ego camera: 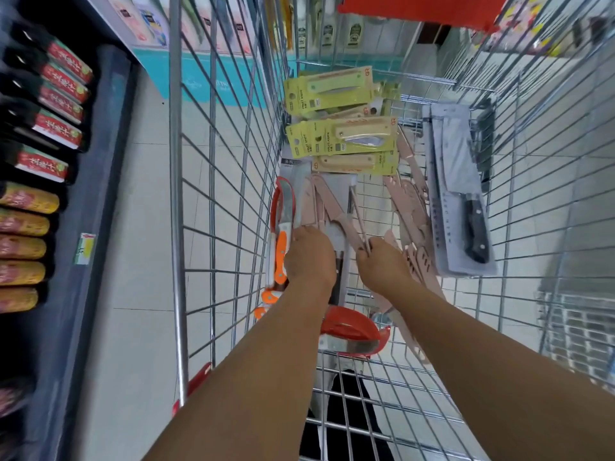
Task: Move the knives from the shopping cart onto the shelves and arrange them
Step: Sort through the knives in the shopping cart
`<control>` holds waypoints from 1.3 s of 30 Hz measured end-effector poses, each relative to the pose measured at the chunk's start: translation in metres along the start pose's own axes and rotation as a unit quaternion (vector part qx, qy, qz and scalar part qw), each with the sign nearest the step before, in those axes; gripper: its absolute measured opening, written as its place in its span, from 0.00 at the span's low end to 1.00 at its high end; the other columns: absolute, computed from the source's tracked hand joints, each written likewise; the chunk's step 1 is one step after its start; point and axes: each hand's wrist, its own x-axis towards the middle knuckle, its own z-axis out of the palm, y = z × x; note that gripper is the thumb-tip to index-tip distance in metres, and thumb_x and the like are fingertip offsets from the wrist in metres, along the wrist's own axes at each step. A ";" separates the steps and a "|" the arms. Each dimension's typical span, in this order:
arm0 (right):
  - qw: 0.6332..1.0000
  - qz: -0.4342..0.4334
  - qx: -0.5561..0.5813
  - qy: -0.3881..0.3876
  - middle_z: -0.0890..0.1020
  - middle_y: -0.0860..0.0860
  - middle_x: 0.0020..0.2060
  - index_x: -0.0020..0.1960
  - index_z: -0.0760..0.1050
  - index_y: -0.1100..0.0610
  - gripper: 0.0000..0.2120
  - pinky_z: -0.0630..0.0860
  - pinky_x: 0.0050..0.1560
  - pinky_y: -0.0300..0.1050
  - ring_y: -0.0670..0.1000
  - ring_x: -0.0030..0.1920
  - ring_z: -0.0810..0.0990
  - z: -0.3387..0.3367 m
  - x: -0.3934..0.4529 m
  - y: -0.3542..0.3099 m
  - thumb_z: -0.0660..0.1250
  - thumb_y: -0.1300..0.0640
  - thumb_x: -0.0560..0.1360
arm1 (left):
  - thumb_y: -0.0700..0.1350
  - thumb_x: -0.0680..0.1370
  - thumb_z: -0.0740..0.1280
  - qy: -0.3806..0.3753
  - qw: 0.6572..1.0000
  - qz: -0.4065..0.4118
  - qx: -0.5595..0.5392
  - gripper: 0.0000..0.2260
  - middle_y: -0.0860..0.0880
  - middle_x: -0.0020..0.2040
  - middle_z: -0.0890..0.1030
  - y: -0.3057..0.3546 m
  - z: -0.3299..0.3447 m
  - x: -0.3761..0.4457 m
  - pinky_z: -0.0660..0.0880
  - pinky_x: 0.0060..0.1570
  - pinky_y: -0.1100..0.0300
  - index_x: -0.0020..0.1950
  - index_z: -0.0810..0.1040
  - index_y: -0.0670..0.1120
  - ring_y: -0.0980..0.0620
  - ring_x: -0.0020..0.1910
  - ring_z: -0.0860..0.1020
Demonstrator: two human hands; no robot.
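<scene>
Both my arms reach down into the wire shopping cart (206, 194). My left hand (309, 257) curls down onto a packaged knife beside the orange-handled knives (281, 257) at the cart's left wall. My right hand (382, 264) grips a thin pink knife (336, 211) among several pink knives (409, 207) on the cart floor. Yellow-carded fruit knives (339, 138) lie stacked at the far end. A black-handled cleaver in a grey pack (459, 201) leans on the right side. A red-packed knife (349, 331) lies under my forearms.
A dark shelf (100, 161) on the left holds rows of boxed goods (60, 94) with red and yellow labels. More shelves with hanging packages (149, 21) stand ahead. Pale floor tiles show through the cart's wires. A red panel (422, 8) is at the top.
</scene>
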 end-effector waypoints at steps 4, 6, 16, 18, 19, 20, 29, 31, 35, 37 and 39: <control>1.000 -0.009 -0.010 -0.016 0.73 0.52 0.40 0.57 0.69 0.60 0.08 0.68 0.36 0.45 0.54 0.40 0.74 -0.005 -0.002 0.004 0.56 0.58 0.81 | 0.35 0.78 0.60 0.008 1.000 0.001 -0.024 0.11 0.42 0.56 0.78 0.001 -0.001 0.005 0.72 0.41 0.56 0.59 0.74 0.39 0.43 0.54 0.79; 1.000 -0.006 -0.008 -0.020 0.73 0.52 0.39 0.59 0.67 0.60 0.09 0.70 0.37 0.46 0.54 0.41 0.75 -0.010 -0.006 0.009 0.56 0.59 0.81 | 0.36 0.78 0.61 0.001 1.000 -0.002 -0.031 0.10 0.42 0.56 0.78 0.000 -0.001 0.004 0.73 0.42 0.55 0.59 0.75 0.38 0.43 0.54 0.79; 0.997 0.056 0.055 0.000 0.76 0.53 0.44 0.64 0.69 0.60 0.15 0.72 0.43 0.46 0.54 0.44 0.74 -0.051 -0.062 0.047 0.52 0.66 0.80 | 0.45 0.77 0.66 -0.129 0.970 0.025 -0.204 0.09 0.42 0.43 0.80 0.030 -0.015 -0.051 0.74 0.40 0.58 0.46 0.78 0.39 0.43 0.45 0.79; 0.997 0.067 0.020 -0.019 0.76 0.54 0.44 0.64 0.69 0.60 0.15 0.71 0.47 0.48 0.55 0.45 0.74 -0.052 -0.074 0.062 0.54 0.66 0.79 | 0.45 0.77 0.65 -0.175 0.965 0.032 -0.194 0.08 0.42 0.44 0.79 0.045 -0.008 -0.071 0.73 0.41 0.58 0.48 0.78 0.39 0.43 0.47 0.79; 0.997 0.075 0.016 -0.026 0.75 0.54 0.45 0.64 0.68 0.60 0.14 0.69 0.44 0.46 0.55 0.44 0.73 -0.054 -0.081 0.065 0.55 0.64 0.79 | 0.45 0.77 0.66 -0.197 0.961 0.028 -0.193 0.09 0.42 0.45 0.79 0.052 -0.002 -0.080 0.73 0.42 0.58 0.50 0.79 0.39 0.43 0.49 0.79; 0.997 0.074 -0.007 -0.033 0.74 0.54 0.46 0.62 0.67 0.60 0.12 0.67 0.41 0.44 0.54 0.44 0.72 -0.053 -0.087 0.073 0.55 0.62 0.79 | 0.45 0.76 0.66 -0.214 0.957 0.024 -0.194 0.11 0.41 0.48 0.81 0.059 0.004 -0.089 0.74 0.44 0.58 0.52 0.78 0.38 0.43 0.51 0.80; 0.978 0.165 -0.093 -0.088 0.75 0.59 0.60 0.63 0.66 0.62 0.15 0.72 0.49 0.46 0.58 0.57 0.76 -0.043 -0.089 0.096 0.61 0.64 0.77 | 0.39 0.79 0.64 -0.264 0.957 0.062 -0.100 0.15 0.40 0.62 0.76 0.080 0.033 -0.113 0.72 0.57 0.57 0.64 0.72 0.35 0.42 0.61 0.76; 0.978 0.166 -0.097 -0.081 0.70 0.60 0.64 0.66 0.64 0.63 0.19 0.73 0.56 0.47 0.59 0.62 0.74 -0.041 -0.085 0.095 0.61 0.65 0.76 | 0.40 0.79 0.64 -0.244 0.962 0.078 -0.092 0.19 0.38 0.65 0.73 0.082 0.034 -0.113 0.71 0.59 0.53 0.67 0.68 0.34 0.40 0.63 0.74; 0.986 0.118 -0.099 -0.059 0.64 0.59 0.68 0.72 0.58 0.61 0.25 0.67 0.65 0.51 0.60 0.68 0.66 -0.037 -0.083 0.095 0.60 0.63 0.77 | 0.38 0.77 0.64 -0.227 0.963 0.143 -0.032 0.31 0.38 0.72 0.57 0.080 0.036 -0.113 0.67 0.64 0.51 0.75 0.52 0.37 0.39 0.67 0.66; 0.990 0.083 -0.102 -0.053 0.62 0.58 0.70 0.74 0.54 0.61 0.28 0.65 0.66 0.51 0.60 0.69 0.64 -0.037 -0.083 0.094 0.60 0.60 0.78 | 0.36 0.77 0.63 -0.225 0.956 0.191 0.008 0.32 0.40 0.71 0.55 0.076 0.036 -0.109 0.66 0.64 0.50 0.76 0.50 0.37 0.39 0.67 0.63; 0.990 0.058 -0.117 -0.049 0.61 0.57 0.72 0.75 0.53 0.60 0.29 0.65 0.65 0.51 0.60 0.69 0.63 -0.039 -0.082 0.092 0.61 0.58 0.78 | 0.36 0.76 0.62 -0.223 0.952 0.210 0.029 0.31 0.41 0.71 0.56 0.071 0.034 -0.105 0.66 0.64 0.49 0.76 0.51 0.39 0.39 0.68 0.61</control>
